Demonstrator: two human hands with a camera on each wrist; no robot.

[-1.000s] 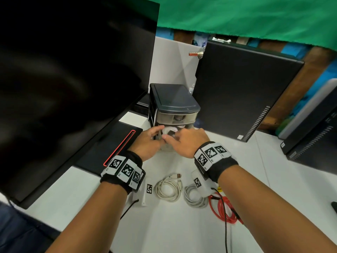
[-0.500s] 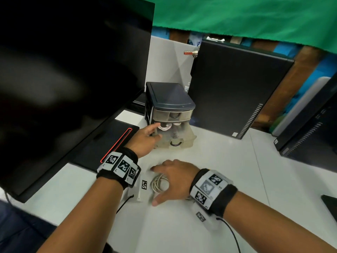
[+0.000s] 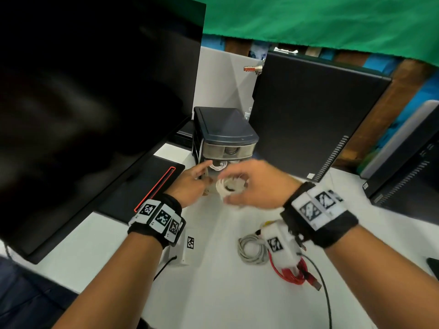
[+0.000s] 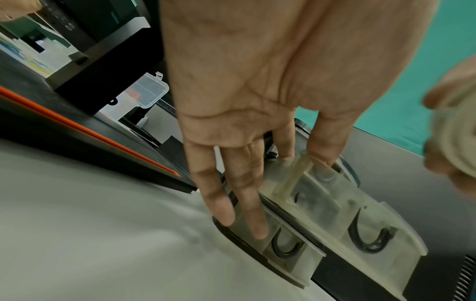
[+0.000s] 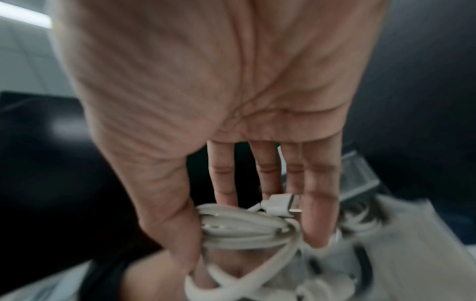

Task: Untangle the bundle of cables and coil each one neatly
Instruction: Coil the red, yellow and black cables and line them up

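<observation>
A small dark drawer unit [image 3: 223,134] stands at the back of the white table; one clear drawer [image 4: 335,203] is pulled out. My left hand [image 3: 202,173] is at the drawer's left corner, thumb and forefinger pinching its wall [image 4: 301,163], the other fingers straight along the side. My right hand [image 3: 226,188] holds a coiled white cable [image 3: 234,186] just in front of the drawer, gripped between thumb and fingers [image 5: 244,230], its USB plug [image 5: 283,205] on top. Another white cable [image 3: 219,165] lies inside the drawer. A grey coil [image 3: 251,249] and a red coil [image 3: 289,274] rest on the table.
A large black monitor [image 3: 83,103] fills the left, with its base and red strip [image 3: 156,188] beside my left hand. A black computer case [image 3: 313,115] stands right of the drawers. More dark cases [image 3: 408,167] stand at far right. A thin black wire [image 3: 325,293] trails from my right wrist.
My right hand left the drawer, dropped to the table, took the white coil and lifted it back toward the drawer. My left hand stayed on the drawer.
</observation>
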